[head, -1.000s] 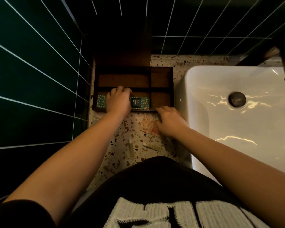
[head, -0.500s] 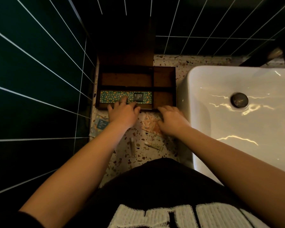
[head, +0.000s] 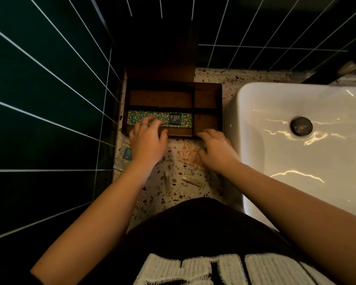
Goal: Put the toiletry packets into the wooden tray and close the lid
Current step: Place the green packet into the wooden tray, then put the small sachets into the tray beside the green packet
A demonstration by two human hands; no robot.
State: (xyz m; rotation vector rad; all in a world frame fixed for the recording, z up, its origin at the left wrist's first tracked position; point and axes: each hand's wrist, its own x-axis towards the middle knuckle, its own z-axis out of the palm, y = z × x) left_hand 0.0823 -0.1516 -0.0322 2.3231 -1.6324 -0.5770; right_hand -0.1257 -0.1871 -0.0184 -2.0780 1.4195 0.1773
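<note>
Your left hand (head: 147, 140) rests flat and holds nothing, fingertips on the green packet (head: 159, 118) lying sideways in the wooden tray (head: 208, 128). Your right hand (head: 216, 150) is open on the orange packet (head: 190, 157), just below the tray, so it is nearer.

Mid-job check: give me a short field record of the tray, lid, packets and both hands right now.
tray: open, on the counter left of the sink
lid: up, leaning back toward the wall
green packet: lying in the front-left compartment
other compartments: look empty
left hand: fingertips on the green packet, over the tray's front edge
right hand: resting on the orange packet on the counter
blue packet: on the counter, partly under the left hand
two tubes: loose on the counter, nearer the person
</note>
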